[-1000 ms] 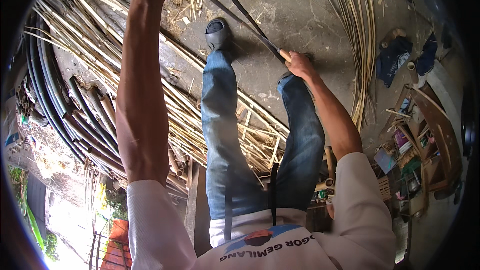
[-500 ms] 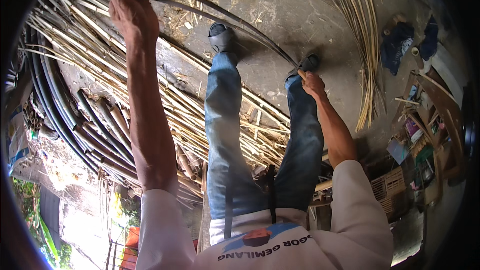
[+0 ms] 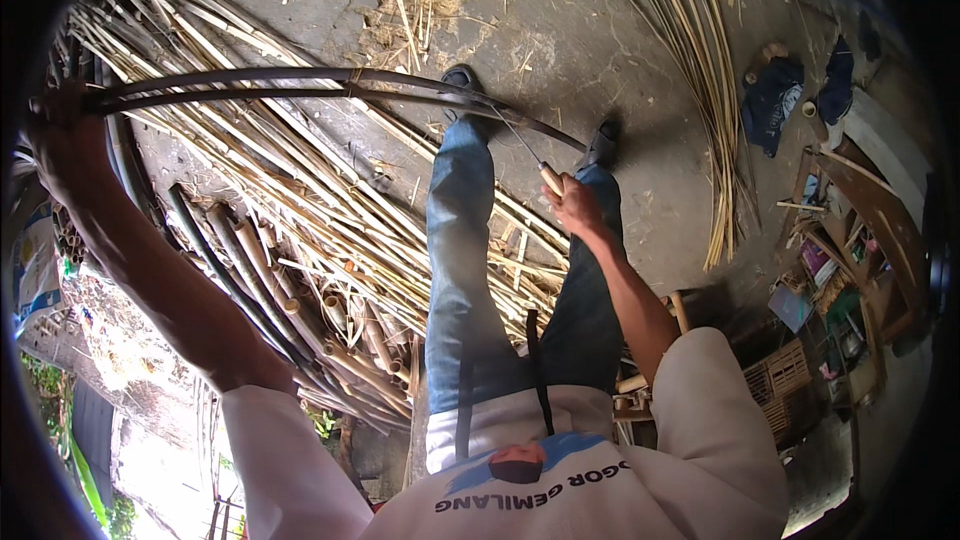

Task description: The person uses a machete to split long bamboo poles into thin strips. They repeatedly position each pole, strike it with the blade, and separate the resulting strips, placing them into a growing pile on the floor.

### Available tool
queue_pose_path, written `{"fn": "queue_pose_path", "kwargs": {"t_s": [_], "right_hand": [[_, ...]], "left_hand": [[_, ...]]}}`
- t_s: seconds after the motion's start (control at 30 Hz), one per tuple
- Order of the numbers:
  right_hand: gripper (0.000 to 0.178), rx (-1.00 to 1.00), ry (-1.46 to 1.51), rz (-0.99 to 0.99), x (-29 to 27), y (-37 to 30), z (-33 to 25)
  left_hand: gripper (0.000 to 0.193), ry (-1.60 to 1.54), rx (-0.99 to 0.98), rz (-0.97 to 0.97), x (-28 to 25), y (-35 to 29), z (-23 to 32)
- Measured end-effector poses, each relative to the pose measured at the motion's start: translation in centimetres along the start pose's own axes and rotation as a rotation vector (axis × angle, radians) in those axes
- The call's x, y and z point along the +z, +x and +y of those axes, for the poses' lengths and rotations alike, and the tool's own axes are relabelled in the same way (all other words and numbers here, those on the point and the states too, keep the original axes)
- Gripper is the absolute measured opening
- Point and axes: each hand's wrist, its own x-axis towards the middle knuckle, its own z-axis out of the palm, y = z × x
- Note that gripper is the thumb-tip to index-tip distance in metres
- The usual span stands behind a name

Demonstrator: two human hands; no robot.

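Dark bamboo strips (image 3: 300, 72): two slender lengths side by side, held above the concrete floor (image 3: 640, 70); their long axis runs left to right, bowing away from the person, then dropping toward the right shoe (image 3: 602, 143).
Left hand (image 3: 65, 112): fingers wrapped around the strips near their left end, far out on the person's left; finger detail is dim there.
Right hand (image 3: 577, 206): fist closed around the handle of a wooden-handled knife (image 3: 551, 179), in front of the right knee.
Blade line: slants forward and leftward from the right fist, across the strips' long axis; whether its tip touches the strips, I cannot tell.
Nearer hand: the left is on the strips; the right is apart from them, just short of their right-hand stretch and nearer that end.
Strips' right end: beside the right shoe; contact is unclear.
Floor, left side: pale bamboo pile (image 3: 300, 180) slanting beneath the strips.
Floor, right side: loose bundle of bamboo slats (image 3: 708, 90), well apart from both hands.
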Motion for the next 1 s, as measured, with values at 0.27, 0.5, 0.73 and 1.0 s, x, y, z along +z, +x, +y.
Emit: {"fn": "queue_pose_path", "kwargs": {"t_s": [0.27, 0.5, 0.73, 1.0], "right_hand": [[0.046, -0.210, -0.041, 0.089, -0.2, -1.9, -0.4], [0.050, -0.020, -0.356, 0.194, 4.3, 3.0, 17.1], [0.055, 0.333, 0.276, -0.175, 4.8, 0.9, 18.4], [0.037, -0.079, -0.159, 0.247, -5.3, -8.3, 19.5]], "left_hand": [[0.026, 0.106, 0.050, 0.271, -3.6, -9.4, 4.5], [0.026, 0.329, 0.124, 0.582, 5.4, -12.5, 8.4], [0.027, -0.070, -0.092, 0.250, -4.2, -14.2, 13.7], [0.023, -0.344, -0.204, -0.066, -1.8, -11.7, 32.3]]}}
